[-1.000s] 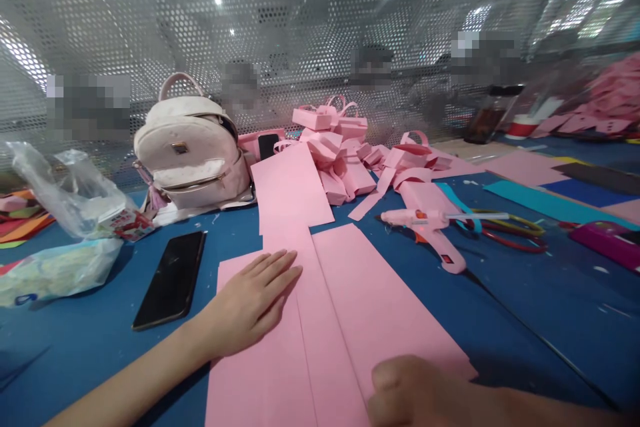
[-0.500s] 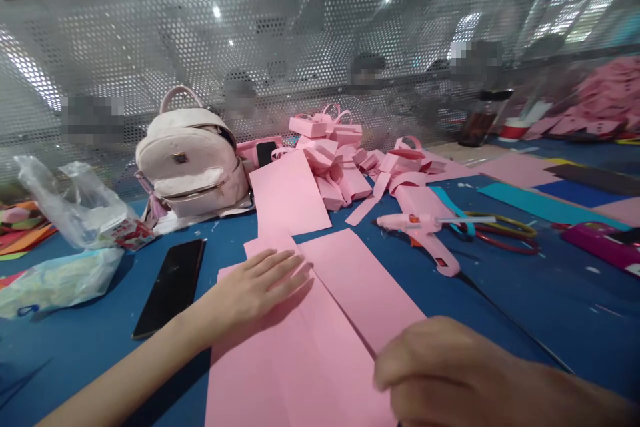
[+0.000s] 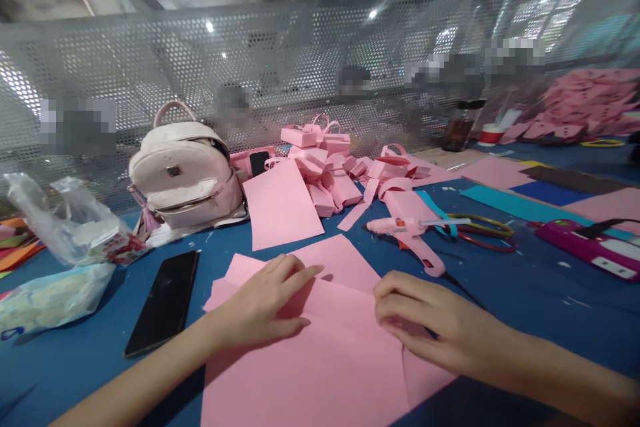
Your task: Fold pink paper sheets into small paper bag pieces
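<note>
On the counter, pink sheets are touched by the spread left hand and curled right hand, its grip indiscernible.

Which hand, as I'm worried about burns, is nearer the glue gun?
Right. The right hand is close below the glue gun; the left hand is farther, to its lower left.

The left hand and right hand were seen bare, and both slender forearms were shown uncovered, narrowed toward the wrists.
</note>
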The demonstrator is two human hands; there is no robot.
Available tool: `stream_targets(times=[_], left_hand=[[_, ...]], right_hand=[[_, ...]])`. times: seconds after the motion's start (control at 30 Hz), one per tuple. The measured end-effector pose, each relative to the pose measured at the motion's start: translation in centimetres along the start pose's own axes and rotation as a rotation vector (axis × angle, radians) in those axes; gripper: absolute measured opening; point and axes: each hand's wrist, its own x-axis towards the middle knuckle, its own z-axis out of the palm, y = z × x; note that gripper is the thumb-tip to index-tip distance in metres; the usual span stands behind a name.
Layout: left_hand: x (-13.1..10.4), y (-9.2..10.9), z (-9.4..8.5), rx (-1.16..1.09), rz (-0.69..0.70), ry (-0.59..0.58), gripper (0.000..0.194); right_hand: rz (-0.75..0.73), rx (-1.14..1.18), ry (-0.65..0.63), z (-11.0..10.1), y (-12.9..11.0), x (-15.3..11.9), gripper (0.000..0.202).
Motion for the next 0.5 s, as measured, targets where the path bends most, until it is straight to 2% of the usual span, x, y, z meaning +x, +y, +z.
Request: stream_targets(times=[0.13,0.2,0.27,0.4,0.5], left_hand=[[-1.7,-0.1,-0.1,0.036,-0.112,0.036,0.071],[-2.4,-0.1,-0.2,0.008,-0.197,0.048,0.071],[-2.7,0.1,-0.2,-0.109,-0.293,0.07,0.071],[-2.4,0.9,0.4,-0.37,-0.361,0.121,0.072],[-2.0,1.3,1.2,-0.411,-0.385,0.173,0.072]], right_hand=[[-0.063,-0.172,0.033,0.5,0.5,1.0,0.025],[-0.093,-0.285,0.071,0.9,0.9,1.8,0.02],[-0.11,-0.374,0.096,1.3,1.2,2.7,0.01],[-0.183,-0.412,0.067,2.1,1.3,4.8,0.028],[-0.254,-0.417,0.018,2.9,1.1,6.3,0.03]])
